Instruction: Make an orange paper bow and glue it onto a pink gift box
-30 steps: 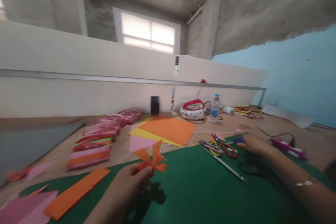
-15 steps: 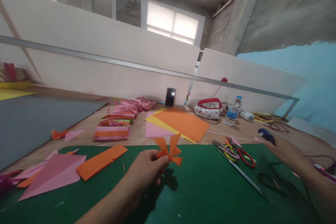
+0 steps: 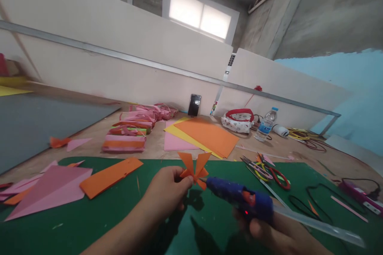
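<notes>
Between the thumb and fingers of my left hand (image 3: 170,187) is an orange paper bow (image 3: 199,169) with two pointed strips standing up. My right hand (image 3: 269,227) is wrapped around a blue hot glue gun (image 3: 242,197), a red light showing on its side. A long clear glue stick (image 3: 320,225) sticks out of its back end. The gun's nozzle points left and reaches the bow's middle; whether it touches the paper I cannot tell. Both hands are above a green cutting mat (image 3: 113,219).
Scissors (image 3: 281,179) and a metal ruler (image 3: 277,193) lie on the mat's right. Pink paper (image 3: 56,191) and a folded orange strip (image 3: 112,177) are left. Behind are paper sheets (image 3: 206,135), pink paper pieces (image 3: 124,143), a phone (image 3: 194,105), a water bottle (image 3: 266,125) and a power strip (image 3: 360,197).
My right hand has brought the glue gun from the far right to the bow at the centre. My left hand still holds the bow, now slightly turned.
</notes>
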Motion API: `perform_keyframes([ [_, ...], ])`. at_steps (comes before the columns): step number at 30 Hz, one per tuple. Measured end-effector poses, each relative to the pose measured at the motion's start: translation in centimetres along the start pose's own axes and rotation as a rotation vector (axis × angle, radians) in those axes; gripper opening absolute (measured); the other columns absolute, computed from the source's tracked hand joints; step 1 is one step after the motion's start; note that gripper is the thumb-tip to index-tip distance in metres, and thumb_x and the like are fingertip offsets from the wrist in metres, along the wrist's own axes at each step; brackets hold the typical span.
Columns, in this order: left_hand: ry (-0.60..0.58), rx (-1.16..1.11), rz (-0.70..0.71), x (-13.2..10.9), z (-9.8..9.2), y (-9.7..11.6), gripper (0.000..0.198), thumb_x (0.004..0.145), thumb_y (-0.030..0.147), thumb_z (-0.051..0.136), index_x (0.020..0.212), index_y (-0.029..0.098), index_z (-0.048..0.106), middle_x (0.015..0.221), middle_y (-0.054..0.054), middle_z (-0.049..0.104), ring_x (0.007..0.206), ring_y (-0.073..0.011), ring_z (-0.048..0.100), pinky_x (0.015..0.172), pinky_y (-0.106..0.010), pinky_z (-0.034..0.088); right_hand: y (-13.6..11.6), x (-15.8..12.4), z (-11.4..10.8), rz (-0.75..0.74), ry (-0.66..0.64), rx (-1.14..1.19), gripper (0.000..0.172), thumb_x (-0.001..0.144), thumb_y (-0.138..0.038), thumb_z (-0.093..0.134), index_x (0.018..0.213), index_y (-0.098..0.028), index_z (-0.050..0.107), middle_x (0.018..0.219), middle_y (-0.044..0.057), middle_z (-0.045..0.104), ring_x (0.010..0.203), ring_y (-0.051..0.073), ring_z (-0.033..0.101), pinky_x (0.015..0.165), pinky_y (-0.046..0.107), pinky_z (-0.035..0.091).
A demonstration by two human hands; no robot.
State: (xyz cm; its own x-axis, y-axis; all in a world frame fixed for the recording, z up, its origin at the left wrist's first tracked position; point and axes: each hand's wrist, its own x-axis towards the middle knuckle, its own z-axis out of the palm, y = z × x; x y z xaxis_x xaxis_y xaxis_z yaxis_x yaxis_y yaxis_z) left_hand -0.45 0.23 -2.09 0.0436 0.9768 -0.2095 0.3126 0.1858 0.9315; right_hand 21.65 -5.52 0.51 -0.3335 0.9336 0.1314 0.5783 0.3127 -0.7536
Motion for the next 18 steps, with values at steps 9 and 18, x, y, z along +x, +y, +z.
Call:
perform_keyframes([
  [9, -0.032, 0.004, -0.022, -0.4, 0.3, 0.4, 0.022, 0.079, 0.02, 0.049, 0.057, 0.018, 0.05, 0.042, 0.009, 0.044, 0.03, -0.0059, 0.043, 0.034, -0.018, 0.025, 1.2, 0.9, 0.4, -0.055, -0.055, -0.106, 0.031, 0.081, -0.048, 0.054, 0.084, -0.021, 0.069, 0.075, 0.004, 0.069, 0.064, 0.018, 0.062, 0.056, 0.022, 0.05],
  [18, -0.025, 0.023, -0.019, -0.5, 0.3, 0.5, 0.02, 0.078, 0.022, 0.049, 0.058, 0.018, 0.051, 0.04, 0.009, 0.042, 0.031, -0.0071, 0.043, 0.034, -0.018, 0.024, 1.3, 1.3, 0.2, -0.063, -0.071, -0.163, 0.028, 0.081, -0.045, 0.053, 0.083, -0.022, 0.068, 0.076, 0.002, 0.069, 0.068, 0.017, 0.064, 0.062, 0.019, 0.051],
])
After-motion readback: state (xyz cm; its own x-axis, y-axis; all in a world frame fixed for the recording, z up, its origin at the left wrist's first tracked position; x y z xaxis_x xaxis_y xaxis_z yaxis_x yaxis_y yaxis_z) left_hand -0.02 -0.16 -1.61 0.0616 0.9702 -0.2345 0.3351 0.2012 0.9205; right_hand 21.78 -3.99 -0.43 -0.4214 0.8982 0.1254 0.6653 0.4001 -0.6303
